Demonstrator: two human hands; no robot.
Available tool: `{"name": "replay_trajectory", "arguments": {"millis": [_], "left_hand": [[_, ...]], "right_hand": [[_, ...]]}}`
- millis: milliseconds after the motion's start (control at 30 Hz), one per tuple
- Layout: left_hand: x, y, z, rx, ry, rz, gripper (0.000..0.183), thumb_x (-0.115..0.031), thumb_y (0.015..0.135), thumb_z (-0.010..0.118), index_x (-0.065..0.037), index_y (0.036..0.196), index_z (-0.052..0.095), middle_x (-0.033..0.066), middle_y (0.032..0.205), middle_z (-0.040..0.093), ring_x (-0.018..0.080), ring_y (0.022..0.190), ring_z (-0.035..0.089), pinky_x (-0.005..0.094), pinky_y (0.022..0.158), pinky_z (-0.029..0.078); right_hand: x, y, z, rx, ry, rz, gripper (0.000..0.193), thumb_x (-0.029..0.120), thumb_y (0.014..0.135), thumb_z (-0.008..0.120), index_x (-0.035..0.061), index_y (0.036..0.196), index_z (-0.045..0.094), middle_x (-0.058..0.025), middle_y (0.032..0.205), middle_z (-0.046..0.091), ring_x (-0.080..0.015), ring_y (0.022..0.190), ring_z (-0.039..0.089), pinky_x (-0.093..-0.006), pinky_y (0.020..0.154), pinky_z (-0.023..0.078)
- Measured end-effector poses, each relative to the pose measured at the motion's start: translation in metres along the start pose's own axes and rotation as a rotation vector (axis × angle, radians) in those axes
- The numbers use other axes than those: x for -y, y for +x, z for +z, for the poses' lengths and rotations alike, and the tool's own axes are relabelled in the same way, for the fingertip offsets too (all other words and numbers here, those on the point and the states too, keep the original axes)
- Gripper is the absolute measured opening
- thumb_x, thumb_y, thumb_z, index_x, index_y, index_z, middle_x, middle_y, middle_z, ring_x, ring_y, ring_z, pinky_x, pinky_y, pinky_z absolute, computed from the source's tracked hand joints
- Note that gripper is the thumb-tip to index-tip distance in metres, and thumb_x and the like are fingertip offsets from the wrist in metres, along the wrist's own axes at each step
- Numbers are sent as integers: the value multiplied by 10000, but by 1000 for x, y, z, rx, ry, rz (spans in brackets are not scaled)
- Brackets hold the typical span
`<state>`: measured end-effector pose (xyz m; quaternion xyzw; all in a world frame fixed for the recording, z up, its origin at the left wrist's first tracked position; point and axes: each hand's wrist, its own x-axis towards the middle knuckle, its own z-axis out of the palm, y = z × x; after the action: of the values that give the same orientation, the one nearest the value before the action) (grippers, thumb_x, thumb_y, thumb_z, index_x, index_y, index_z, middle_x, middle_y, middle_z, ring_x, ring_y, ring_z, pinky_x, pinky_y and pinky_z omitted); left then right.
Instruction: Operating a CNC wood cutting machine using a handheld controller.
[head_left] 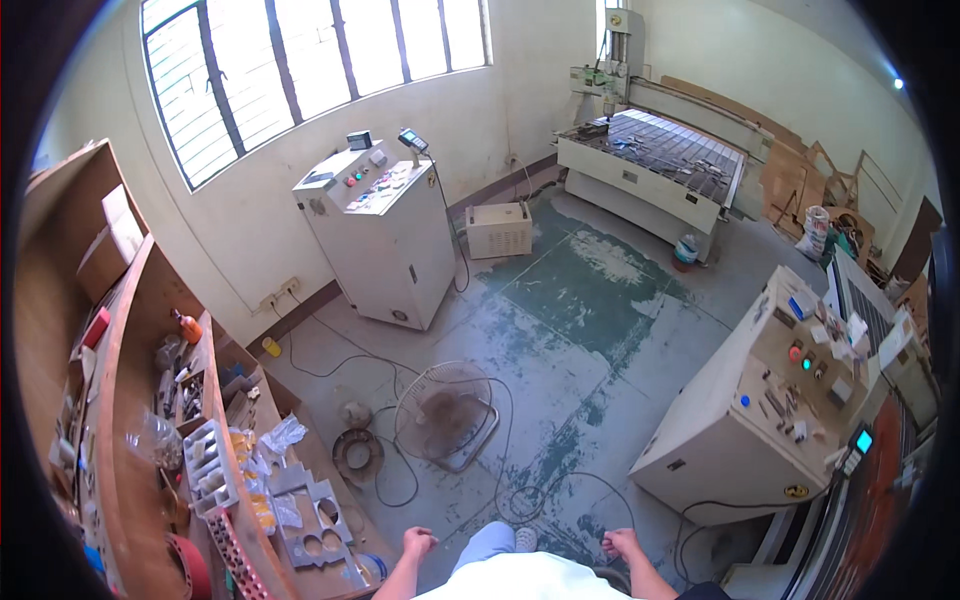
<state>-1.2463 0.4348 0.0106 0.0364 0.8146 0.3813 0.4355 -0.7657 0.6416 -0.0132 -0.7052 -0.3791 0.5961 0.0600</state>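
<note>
A grey panel with round cut-outs [305, 522] lies at lower left, near the left hand [420, 543]. That hand and the right hand [621, 543] look loosely curled, probably empty, though too small to be certain; beyond, a fan [443, 412] stands on the floor [560, 440].

Top [540, 582] white, plain in visible part. Trousers [487, 546] light blue-grey, of soft cloth. Shoe [526, 540] pale grey, fine pattern blurred. Forearms [401, 577] bare below sleeves.
</note>
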Motion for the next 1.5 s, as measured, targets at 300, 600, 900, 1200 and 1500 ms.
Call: {"name": "replay_trajectory", "arguments": {"millis": [300, 600, 900, 1200, 1500], "left_hand": [[-85, 149, 63, 29, 100, -441, 103, -38, 794, 697, 52, 842, 683, 121, 710, 679, 222, 596, 676, 336, 512, 552], [-311, 273, 159, 82, 312, -167, 216, -178, 753, 734, 34, 734, 696, 100, 752, 708, 185, 649, 678, 323, 618, 537], [-499, 358, 206, 70, 39, 126, 168, -95, 791, 667, 25, 903, 701, 109, 767, 706, 180, 660, 670, 292, 641, 527], [-461, 412, 245, -282, -84, -445, 104, -84, 826, 664, 10, 840, 620, 136, 705, 643, 229, 531, 623, 334, 433, 489], [-637, 457, 336, -83, -229, -206, 25, 2, 865, 583, 11, 886, 595, 148, 769, 658, 218, 568, 641, 300, 422, 473]], "right_hand": [[53, 128, -16, -49, -133, 185, 175, 140, 893, 643, -29, 923, 676, -137, 786, 698, -233, 635, 684, -351, 537, 567], [213, 247, -36, -63, 165, 138, 185, 135, 908, 618, -38, 955, 661, -151, 809, 694, -253, 667, 695, -359, 536, 571], [448, 329, -36, -53, 131, 102, 206, 140, 921, 598, -41, 1017, 621, -132, 828, 663, -249, 671, 684, -380, 539, 568], [620, 402, -63, 52, -220, 58, 221, 146, 915, 607, -30, 1049, 612, -165, 875, 676, -298, 768, 680, -470, 631, 569], [734, 558, -127, -12, -15, 28, 209, 198, 930, 603, -4, 965, 645, -128, 853, 682, -242, 718, 687, -366, 578, 567]]}}
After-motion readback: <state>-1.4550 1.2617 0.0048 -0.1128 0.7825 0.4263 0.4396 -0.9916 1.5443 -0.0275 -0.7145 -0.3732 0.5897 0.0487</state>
